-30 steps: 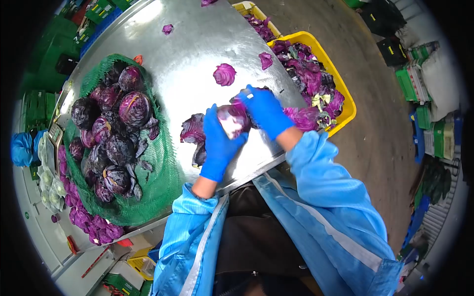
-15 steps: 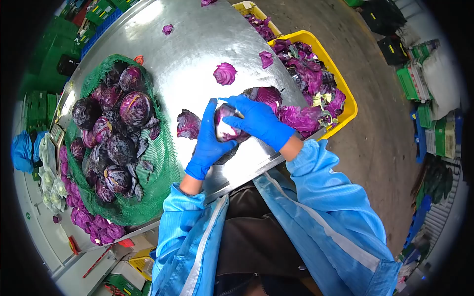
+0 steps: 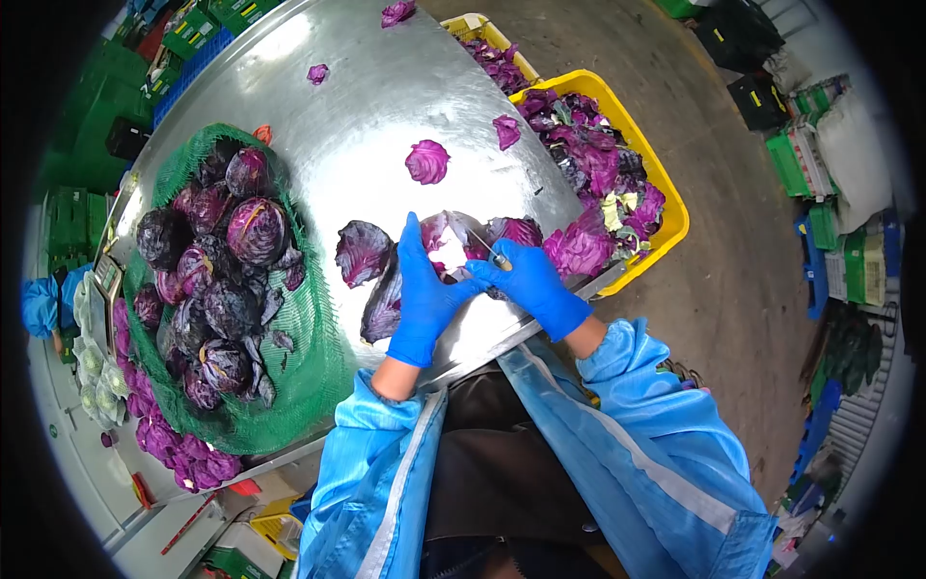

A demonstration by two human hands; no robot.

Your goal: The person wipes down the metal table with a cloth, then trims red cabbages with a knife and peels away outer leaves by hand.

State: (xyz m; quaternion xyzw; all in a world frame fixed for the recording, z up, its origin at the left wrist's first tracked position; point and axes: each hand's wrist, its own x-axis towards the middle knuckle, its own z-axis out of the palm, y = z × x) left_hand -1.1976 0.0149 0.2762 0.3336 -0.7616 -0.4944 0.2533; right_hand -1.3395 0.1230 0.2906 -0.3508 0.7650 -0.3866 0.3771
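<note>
While the right hand point(image 3: 531, 285) covered the front of the cabbage point(image 3: 446, 243) a moment ago, it is now down at the cabbage's right side, and a small knife point(image 3: 502, 261) shows in it. Its fingers are closed around the knife's handle, and the thin blade touches the cabbage. The left hand point(image 3: 424, 294) is curved part way open, with its fingers and thumb holding the cabbage's left side. A long dark leaf point(image 3: 383, 307) shows more clearly now, just left of the left hand.

The cabbage is near the close edge of the metal table point(image 3: 362, 111), with its white part showing. Past the hands there is a lot of open room on the table. It runs between the green net point(image 3: 313, 357) on the left and the yellow crates on the right. To the right of the cabbage there is less room, as purple leaves point(image 3: 582, 243) reach the table's edge.

I count two hands, one knife, and four small loose leaves point(image 3: 427, 161) spread over the open metal. Two yellow crates point(image 3: 681, 217) full of leaves stand by the right edge. The cabbages in the net point(image 3: 258, 232) are too piled up to count.
</note>
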